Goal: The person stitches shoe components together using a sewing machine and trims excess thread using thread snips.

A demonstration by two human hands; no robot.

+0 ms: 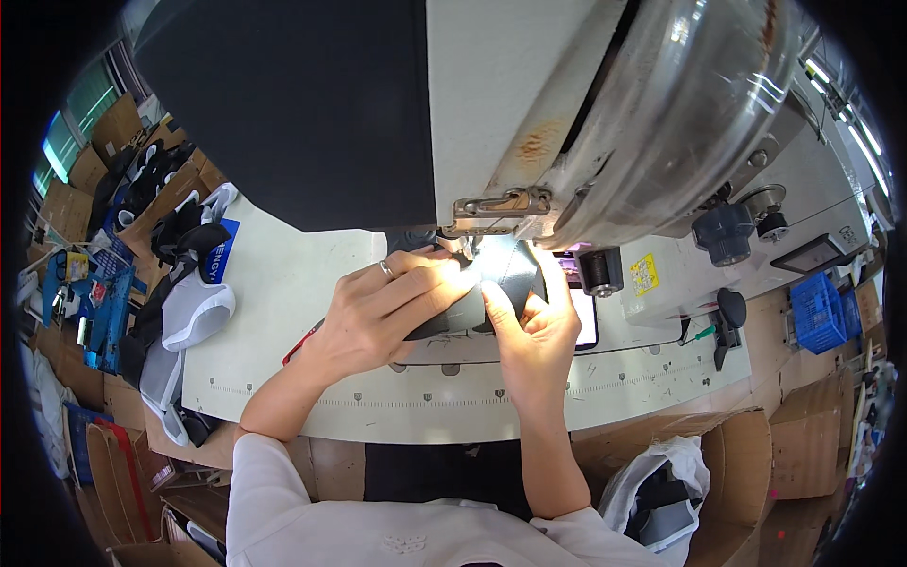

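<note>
A dark grey fabric piece (pixel 515 272) lies under the needle area of a sewing machine (pixel 496 104), brightly lit by the machine's lamp. My left hand (pixel 370 307), with a ring on one finger, presses on the piece from the left, fingers bent close to the presser foot (pixel 469 248). On the right side, my right hand (pixel 535 342) grips the piece between thumb and fingers. My hands hide part of the fabric and its lower edge. A slim red-edged tool (pixel 300 346) lies beside my left forearm. Partly behind my right hand is a phone (pixel 588 323) with a lit screen.
Stitched white and black shoe uppers (pixel 196 310) hang over the table's left end. A pale worktable (pixel 283 389) carries a ruler scale along its near edge. Cardboard boxes (pixel 742 463) and a bag of cut pieces (pixel 661 501) stand at the right. Blue crates (pixel 820 312) stand farther right.
</note>
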